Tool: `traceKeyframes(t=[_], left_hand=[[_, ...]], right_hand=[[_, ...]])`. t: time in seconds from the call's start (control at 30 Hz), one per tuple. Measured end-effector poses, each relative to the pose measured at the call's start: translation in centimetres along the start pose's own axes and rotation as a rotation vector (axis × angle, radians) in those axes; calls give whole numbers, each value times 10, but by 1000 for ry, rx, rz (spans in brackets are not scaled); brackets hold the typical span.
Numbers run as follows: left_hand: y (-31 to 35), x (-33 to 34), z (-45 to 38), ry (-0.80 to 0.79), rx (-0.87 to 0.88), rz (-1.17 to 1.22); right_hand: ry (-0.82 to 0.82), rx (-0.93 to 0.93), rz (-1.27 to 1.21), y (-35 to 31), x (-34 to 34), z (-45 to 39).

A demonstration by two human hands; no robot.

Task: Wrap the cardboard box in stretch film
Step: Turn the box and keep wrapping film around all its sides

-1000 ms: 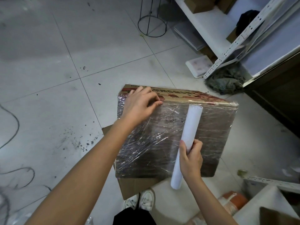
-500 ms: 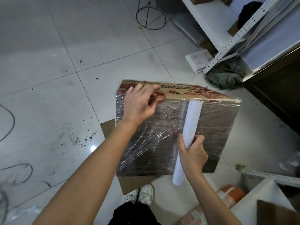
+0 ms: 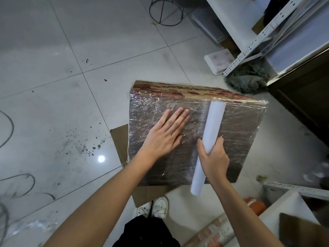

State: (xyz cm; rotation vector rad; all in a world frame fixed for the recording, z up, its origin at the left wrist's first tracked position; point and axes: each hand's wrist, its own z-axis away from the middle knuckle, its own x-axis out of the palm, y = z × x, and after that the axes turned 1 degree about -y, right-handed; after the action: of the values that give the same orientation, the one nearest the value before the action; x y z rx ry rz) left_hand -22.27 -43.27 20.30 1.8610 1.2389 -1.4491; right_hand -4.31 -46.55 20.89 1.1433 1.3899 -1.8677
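- On the far left there is only the tiled floor (image 3: 53, 104), with dark specks and a bright spot of light on it.
- Next comes a flat piece of cardboard (image 3: 121, 139). It lies on the floor and pokes out from under the box.
- The cardboard box (image 3: 236, 139) stands on that piece, right in front of the person's white shoes (image 3: 154, 208). Shiny stretch film (image 3: 151, 107) already covers the big side that faces up at us. The printed top strip at the far edge looks mostly bare.
- The left hand (image 3: 165, 134) lies flat on the film, on the left half of the box. Its fingers are straight and close together. They point up and to the right. It grips nothing; it just presses.
- The film roll (image 3: 211, 129) is just to the right of that hand. It is long and white. It runs from the near bottom edge of the box up to the far top edge, leaning a little to the right.
- The right hand (image 3: 213, 159) is wrapped around the lower part of the roll and holds it tight.
- I think the roll must go to the right next, sideways to its long line, away from the flat hand. The right hand is the one to move it. The left hand is nearer the part already stuck down, so it can hold that still.
- On the far right are a white rack (image 3: 267, 31) and a grey rag (image 3: 247, 81) on the floor.
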Motion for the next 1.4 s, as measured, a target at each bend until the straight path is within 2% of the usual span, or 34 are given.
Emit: traceKeyframes(t=[0.2, 0.27, 0.37, 0.5, 0.6, 0.7, 0.93, 1.07, 1.3, 1.4], left_hand=[[2, 10, 2, 68, 40, 73], [14, 13, 15, 32, 103, 121], [24, 21, 34, -61, 169, 47], [23, 26, 35, -20, 158, 24], [34, 30, 48, 11, 313, 38], [41, 34, 66, -63, 422, 54], [47, 36, 77, -58, 428, 42], [37, 37, 97, -48, 518, 29], [19, 37, 102, -47, 491, 70], [18, 29, 102, 13, 380, 43]], right_hand=[[-47, 25, -55, -5, -3, -12], [-37, 21, -52, -6, -3, -14], [-23, -9, -38, -5, -2, -13], [-3, -28, -37, -3, -1, -13], [9, -31, -34, -7, 0, -14], [8, -36, -39, -5, 1, -14], [-2, -42, -47, 3, 0, -8], [-4, -47, -63, 3, 0, -7], [-41, -12, -83, 1, -3, -9], [-48, -8, -108, 1, -6, -10]])
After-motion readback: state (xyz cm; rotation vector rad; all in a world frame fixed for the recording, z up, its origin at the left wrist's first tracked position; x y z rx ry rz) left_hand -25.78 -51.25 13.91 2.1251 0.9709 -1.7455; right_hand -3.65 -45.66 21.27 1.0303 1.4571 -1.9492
